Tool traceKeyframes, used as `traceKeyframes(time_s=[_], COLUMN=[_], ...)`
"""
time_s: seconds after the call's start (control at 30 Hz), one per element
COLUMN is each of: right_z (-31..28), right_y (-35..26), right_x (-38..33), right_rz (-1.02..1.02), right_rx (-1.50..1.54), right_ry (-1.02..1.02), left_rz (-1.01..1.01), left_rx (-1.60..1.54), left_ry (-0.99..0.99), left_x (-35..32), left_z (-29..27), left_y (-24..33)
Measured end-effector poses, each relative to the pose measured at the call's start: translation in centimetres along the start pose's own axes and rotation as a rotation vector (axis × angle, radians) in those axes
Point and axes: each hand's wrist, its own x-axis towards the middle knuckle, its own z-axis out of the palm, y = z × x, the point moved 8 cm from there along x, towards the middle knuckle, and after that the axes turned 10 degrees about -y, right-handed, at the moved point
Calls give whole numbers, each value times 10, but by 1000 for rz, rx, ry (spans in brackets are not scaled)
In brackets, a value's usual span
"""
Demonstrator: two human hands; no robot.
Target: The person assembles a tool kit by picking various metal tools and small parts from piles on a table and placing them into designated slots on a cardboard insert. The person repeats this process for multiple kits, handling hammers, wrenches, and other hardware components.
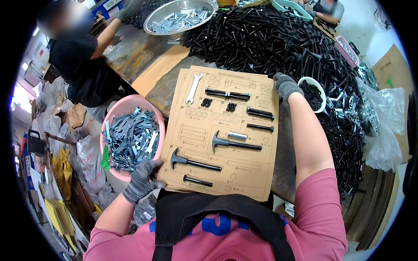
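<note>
A stack of brown cardboard sheets (204,152) with printed outlines lies in front of me. On its top sheet sit an open-end wrench (194,88), several black bolts (227,94), small black screws (231,107), a silver tube (237,135) and two dark hammer-shaped pieces with black handles, one (237,143) above the other (196,163). My left hand (143,179), in a grey glove, is closed on the sheets' lower left edge. At the upper right corner, my gloved right hand (287,87) grips the edge, its fingertips partly hidden.
A pink basin (162,126) of flat metal pieces and wrenches stands at left. Beyond the sheets rises a large heap of black bolts (261,39), with a metal bowl (150,24) of silver tubes and a white bucket (323,93) beside it. Other people work at far left and far right.
</note>
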Motion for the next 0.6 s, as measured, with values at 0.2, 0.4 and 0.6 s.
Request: traceKeyframes(time_s=[0.2,0.4,0.6], right_z=[-10,-7,21], right_y=[-4,1,-27], right_x=[-12,-5,-5], right_rz=[-44,-117,-36], right_rx=[55,34,472], right_ry=[21,28,-130], left_rz=[-230,-306,-248], left_rx=[-502,-715,-730], left_ry=[21,-38,221], left_x=[-9,-8,-18], left_z=[5,1,-58], left_y=[-26,-27,-71])
